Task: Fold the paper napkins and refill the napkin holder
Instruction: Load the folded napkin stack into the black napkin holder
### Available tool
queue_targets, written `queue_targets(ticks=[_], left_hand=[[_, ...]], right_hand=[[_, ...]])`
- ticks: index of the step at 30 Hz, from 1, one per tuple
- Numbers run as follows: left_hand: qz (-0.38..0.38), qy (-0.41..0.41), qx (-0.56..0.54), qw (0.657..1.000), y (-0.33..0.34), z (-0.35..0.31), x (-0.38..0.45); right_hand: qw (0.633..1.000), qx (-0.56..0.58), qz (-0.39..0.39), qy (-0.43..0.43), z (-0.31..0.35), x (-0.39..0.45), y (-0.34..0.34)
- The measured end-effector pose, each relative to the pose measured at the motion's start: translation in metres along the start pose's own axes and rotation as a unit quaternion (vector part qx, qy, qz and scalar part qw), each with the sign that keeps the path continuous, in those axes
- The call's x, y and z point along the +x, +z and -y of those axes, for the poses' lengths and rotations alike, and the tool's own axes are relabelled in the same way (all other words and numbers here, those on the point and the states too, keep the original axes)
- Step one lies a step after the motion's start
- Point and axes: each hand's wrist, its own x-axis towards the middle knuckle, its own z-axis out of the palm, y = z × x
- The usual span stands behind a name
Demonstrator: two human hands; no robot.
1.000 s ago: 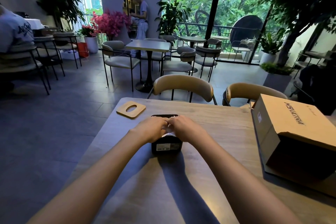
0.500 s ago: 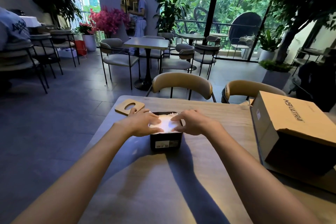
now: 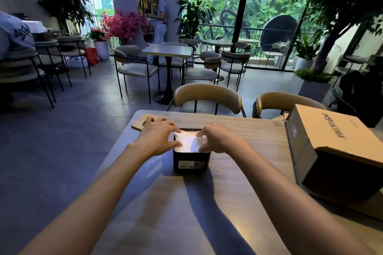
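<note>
A black square napkin holder (image 3: 191, 161) stands on the wooden table (image 3: 207, 213), with a label on its near side. White paper napkins (image 3: 189, 142) fill its open top. My left hand (image 3: 157, 136) rests on the holder's left rim, fingers spread and fingertips on the napkins. From the right rim, my right hand (image 3: 219, 138) touches the napkins with its fingertips too. Neither hand grips anything.
A wooden lid with an oval slot (image 3: 141, 123) lies at the table's far left corner, partly under my left hand. A large cardboard box (image 3: 335, 151) sits on the right. Two tan chairs (image 3: 207, 97) stand behind the table.
My hands were closed together over the holder's top. They have parted to its left and right rims, uncovering the white napkins, fingers now spread.
</note>
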Motion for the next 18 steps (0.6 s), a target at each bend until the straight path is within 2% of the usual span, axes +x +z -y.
queue_targets(ticks=[4,9,18], left_hand=[[0.019,0.01,-0.028,0.999,-0.003,-0.007,0.002],[0.056,0.014,0.009,0.998,0.003,-0.005,0.008],[0.116,0.015,0.041,0.992,-0.005,-0.011,0.023]], right_hand=[[1.0,-0.004,-0.01,0.005,0.002,-0.001,-0.006],[0.998,-0.042,0.045,0.02,0.002,-0.006,-0.002],[0.998,-0.022,0.048,0.04,0.007,-0.012,-0.002]])
